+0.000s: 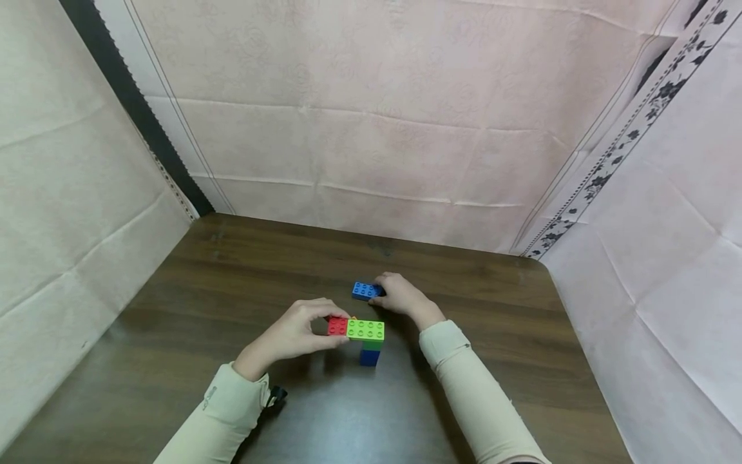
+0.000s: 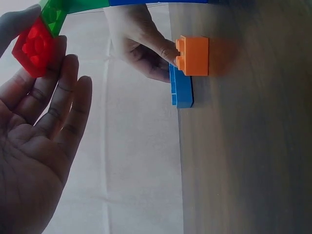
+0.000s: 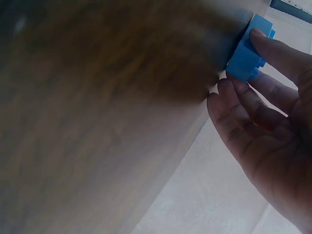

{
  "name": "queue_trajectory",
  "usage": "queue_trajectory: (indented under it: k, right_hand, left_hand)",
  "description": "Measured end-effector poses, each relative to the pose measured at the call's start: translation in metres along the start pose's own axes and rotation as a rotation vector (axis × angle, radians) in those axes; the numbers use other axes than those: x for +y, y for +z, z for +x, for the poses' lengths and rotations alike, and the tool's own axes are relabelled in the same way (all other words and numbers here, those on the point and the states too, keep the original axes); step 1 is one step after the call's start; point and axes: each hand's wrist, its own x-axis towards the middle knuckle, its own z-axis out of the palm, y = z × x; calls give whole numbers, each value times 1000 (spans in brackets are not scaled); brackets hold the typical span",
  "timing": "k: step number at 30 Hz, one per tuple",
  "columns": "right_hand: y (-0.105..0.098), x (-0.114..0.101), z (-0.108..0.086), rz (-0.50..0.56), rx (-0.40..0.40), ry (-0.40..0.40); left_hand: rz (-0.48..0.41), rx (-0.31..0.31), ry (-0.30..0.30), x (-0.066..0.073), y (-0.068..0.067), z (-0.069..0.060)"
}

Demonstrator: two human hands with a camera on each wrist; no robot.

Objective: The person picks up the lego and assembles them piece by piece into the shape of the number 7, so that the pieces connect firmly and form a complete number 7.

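My left hand (image 1: 303, 328) pinches a red toy building brick (image 1: 337, 326) between thumb and fingers. That brick adjoins a lime green brick (image 1: 365, 330), which tops a short stack with a green brick (image 1: 372, 345) and a dark blue brick (image 1: 369, 358) at its foot. Farther back, my right hand (image 1: 402, 298) grips the right end of a blue brick (image 1: 364, 290) at the table surface. The right wrist view shows thumb and fingers on either side of this blue brick (image 3: 249, 48). An orange brick (image 2: 195, 56) stands nearby, mostly hidden behind the stack in the head view.
The brown wooden table (image 1: 243, 270) carries all the bricks. Pale cloth walls (image 1: 371, 154) enclose its back and both sides. A small black object (image 1: 277, 395) shows at the left cuff.
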Motion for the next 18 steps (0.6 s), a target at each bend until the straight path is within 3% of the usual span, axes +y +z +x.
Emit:
queue_trajectory:
  k: [10, 18]
  right_hand:
    - [-2, 2, -7, 79, 23, -25]
    - [-9, 0, -21, 134, 72, -57]
  left_hand:
    - [-5, -1, -24, 3, 1, -1]
    - [-2, 9, -7, 0, 2, -1]
